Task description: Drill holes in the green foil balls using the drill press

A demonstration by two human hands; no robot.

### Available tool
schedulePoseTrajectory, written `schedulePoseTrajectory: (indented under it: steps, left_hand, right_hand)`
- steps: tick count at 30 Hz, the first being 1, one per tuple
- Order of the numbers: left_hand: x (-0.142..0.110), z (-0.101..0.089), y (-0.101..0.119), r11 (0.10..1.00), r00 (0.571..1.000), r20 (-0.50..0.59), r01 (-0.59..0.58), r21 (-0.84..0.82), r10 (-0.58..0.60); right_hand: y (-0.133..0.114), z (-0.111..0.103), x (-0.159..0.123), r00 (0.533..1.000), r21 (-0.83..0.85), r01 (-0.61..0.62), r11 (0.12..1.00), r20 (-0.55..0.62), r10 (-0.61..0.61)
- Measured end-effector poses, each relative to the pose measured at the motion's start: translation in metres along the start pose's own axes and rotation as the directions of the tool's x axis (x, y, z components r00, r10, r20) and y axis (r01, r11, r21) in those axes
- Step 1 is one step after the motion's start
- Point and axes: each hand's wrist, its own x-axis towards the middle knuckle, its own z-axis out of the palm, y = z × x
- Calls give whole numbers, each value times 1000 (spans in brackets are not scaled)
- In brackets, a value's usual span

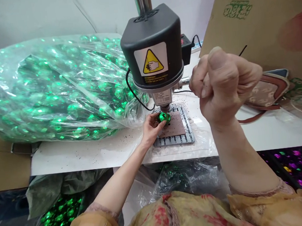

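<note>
A shiny green faceted ball (164, 117) is pinched in the fingers of my left hand (152, 128), directly under the chuck of a black bench drill press (152, 50). Beneath the ball lies a pinkish-brown board (176, 125) on the press's slotted metal base (189, 135), sprinkled with dark shavings. My right hand (223, 83) is closed in a fist at the right of the press, around its feed lever. The lever's metal hub (183, 83) shows beside the knuckles, while the grip itself is hidden by my fingers.
A large clear plastic bag (60, 92) full of green balls fills the table's left side. Below stands a bin of green balls (60, 217); purple ones (299, 167) lie at lower right. A cardboard box (264, 31) and a bag with brown trim (266, 90) are at right.
</note>
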Motion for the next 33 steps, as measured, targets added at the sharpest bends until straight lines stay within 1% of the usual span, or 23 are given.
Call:
schedulePoseTrajectory:
  steps: [4, 7, 11, 13, 18, 21, 25, 27, 30, 33]
  left_hand:
    - [-2, 0, -1, 998, 998, 58, -36, 56, 33]
    - [-5, 0, 1, 987, 993, 98, -74, 140, 60]
    - [-8, 2, 7, 950, 985, 151, -126, 284, 86]
    - [-10, 3, 9, 938, 982, 167, -139, 318, 88]
    - [-12, 9, 8, 952, 985, 164, -104, 288, 58]
    - [-12, 10, 7, 955, 987, 154, -80, 286, 37]
    - [-12, 10, 8, 958, 987, 158, -73, 279, 30]
    - [-12, 10, 8, 960, 986, 161, -74, 272, 30]
    - [-13, 10, 8, 964, 986, 165, -74, 257, 32]
    - [-13, 10, 7, 965, 985, 167, -83, 248, 41]
  right_hand:
    - [-4, 1, -1, 1000, -35, -25, 999, 8, 26]
    - [-6, 1, -1, 1000, -32, -24, 999, 12, 24]
    - [-9, -1, -1, 998, -65, -56, 996, 27, 58]
    - [-11, -1, -1, 997, -76, -64, 995, 31, 66]
    - [-14, -2, 2, 994, -128, -85, 988, 64, 94]
    - [-12, -2, 0, 994, -101, -86, 991, 57, 92]
    - [-5, -5, -6, 999, -89, -20, 996, 33, 23]
    - [-2, -7, -10, 999, -91, 7, 996, 54, -2]
    - [4, -11, -15, 996, -47, 21, 999, 90, -16]
    - [9, -12, -18, 996, -25, 72, 997, 54, -71]
